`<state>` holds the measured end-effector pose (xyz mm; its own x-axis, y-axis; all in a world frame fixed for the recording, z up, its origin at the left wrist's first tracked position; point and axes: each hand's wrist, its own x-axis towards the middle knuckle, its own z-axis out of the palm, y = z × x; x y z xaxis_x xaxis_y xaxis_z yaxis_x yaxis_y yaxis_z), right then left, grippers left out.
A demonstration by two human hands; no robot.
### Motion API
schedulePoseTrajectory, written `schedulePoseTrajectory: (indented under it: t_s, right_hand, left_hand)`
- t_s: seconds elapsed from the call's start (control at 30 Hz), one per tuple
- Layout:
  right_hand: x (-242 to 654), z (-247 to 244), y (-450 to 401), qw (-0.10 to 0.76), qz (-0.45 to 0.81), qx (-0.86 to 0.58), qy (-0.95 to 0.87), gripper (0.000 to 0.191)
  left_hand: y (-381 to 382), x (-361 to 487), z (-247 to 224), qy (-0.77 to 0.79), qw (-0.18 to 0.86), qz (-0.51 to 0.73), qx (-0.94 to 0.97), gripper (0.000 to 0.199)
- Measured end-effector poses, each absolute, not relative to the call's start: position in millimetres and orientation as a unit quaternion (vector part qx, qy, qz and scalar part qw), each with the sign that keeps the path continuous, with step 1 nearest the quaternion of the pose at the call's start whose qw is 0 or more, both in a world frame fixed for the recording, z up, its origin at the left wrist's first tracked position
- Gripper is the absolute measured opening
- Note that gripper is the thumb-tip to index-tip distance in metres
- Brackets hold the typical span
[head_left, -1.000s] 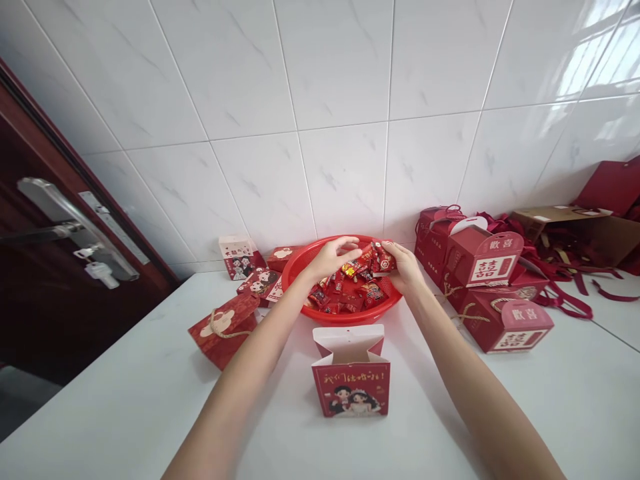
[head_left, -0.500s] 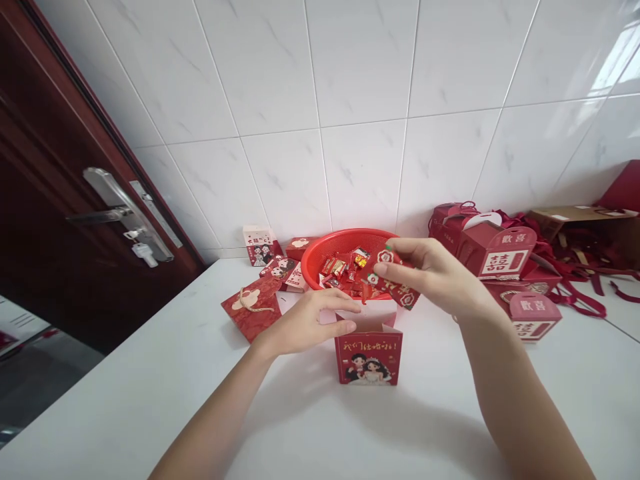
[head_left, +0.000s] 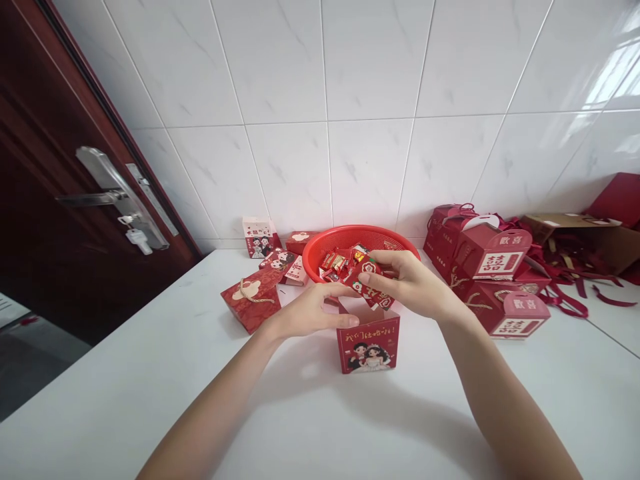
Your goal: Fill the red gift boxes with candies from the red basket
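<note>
A red packet is pinched by the right hand just above the open box on the worktop, in front of the basket. The box's rim is steadied by the curled left hand. The packet is judged light, thin and crinkly, best held by its edges.

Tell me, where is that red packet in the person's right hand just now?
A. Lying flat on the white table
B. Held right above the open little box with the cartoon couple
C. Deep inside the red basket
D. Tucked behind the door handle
B: the right hand pinches the red packet just over the open box, whose rim the left hand steadies.
</note>
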<state>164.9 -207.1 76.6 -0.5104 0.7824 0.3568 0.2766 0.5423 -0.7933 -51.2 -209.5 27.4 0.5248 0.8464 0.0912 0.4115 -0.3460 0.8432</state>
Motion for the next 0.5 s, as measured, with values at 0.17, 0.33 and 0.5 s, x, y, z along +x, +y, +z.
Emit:
schedulePoseTrajectory:
  t_s: [0.17, 0.33, 0.5]
  right_hand:
    - [164.8, 74.0, -204.5, 0.328, 0.358, -0.322, -0.813, 0.026]
    - [166.4, 75.0, -203.8, 0.35, 0.355, -0.323, -0.804, 0.021]
    - [166.3, 71.9, -200.9, 0.333, 0.338, -0.308, -0.825, 0.013]
  left_hand:
    - [-209.3, -52.2, 27.0, 0.39, 0.421, 0.268, 0.774, 0.037]
    - [-208.6, -52.9, 26.0, 0.404, 0.423, 0.269, 0.765, 0.047]
    - [-210.4, -50.5, 31.7, 0.384, 0.436, 0.259, 0.771, 0.032]
